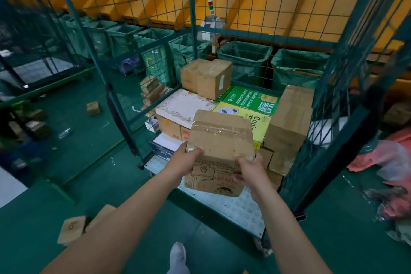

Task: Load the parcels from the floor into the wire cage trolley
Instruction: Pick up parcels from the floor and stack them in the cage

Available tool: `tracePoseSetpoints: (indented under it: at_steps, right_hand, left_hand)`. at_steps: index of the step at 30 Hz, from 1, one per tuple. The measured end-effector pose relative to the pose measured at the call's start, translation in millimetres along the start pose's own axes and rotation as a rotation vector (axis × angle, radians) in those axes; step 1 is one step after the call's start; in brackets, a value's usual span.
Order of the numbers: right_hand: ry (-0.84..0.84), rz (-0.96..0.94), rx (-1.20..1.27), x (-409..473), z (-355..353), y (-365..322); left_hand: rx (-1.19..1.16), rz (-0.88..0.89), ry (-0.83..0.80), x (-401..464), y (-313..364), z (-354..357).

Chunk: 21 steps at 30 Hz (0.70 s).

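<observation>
I hold a taped brown cardboard parcel (220, 140) in the air over the open front of the green wire cage trolley (315, 162). My left hand (184, 162) grips its near left corner and my right hand (249, 167) grips its near right edge. Behind it, stacked parcels fill the back of the cage: a brown box (206, 78) on top, a white flowery box (182, 107), a green box (251, 99), a yellow box (255, 122) and a tall brown box (291, 115). The cage's metal floor (240, 209) is bare at the front.
Two small parcels (73, 228) lie on the green floor by my left arm, another small one (93, 108) farther left. Green sack bins (244, 60) line the orange wall beyond the cage. Red and clear plastic bags (387, 162) pile up on the right. Another cage (33, 40) stands far left.
</observation>
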State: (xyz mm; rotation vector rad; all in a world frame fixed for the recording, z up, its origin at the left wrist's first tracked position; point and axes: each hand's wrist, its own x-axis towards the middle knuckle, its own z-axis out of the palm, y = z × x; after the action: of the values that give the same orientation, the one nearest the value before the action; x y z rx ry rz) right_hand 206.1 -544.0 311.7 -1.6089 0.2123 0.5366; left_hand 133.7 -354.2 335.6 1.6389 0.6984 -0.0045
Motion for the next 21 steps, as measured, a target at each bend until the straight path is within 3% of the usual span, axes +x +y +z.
tracePoseSetpoints:
  at_steps: [15, 21]
  right_hand:
    - [0.164, 0.052, -0.02, 191, 147, -80]
    - [0.258, 0.067, -0.011, 268, 165, -108]
  left_hand:
    - [-0.024, 0.014, -0.116, 267, 48, -86]
    - [0.049, -0.022, -0.196, 356, 82, -86]
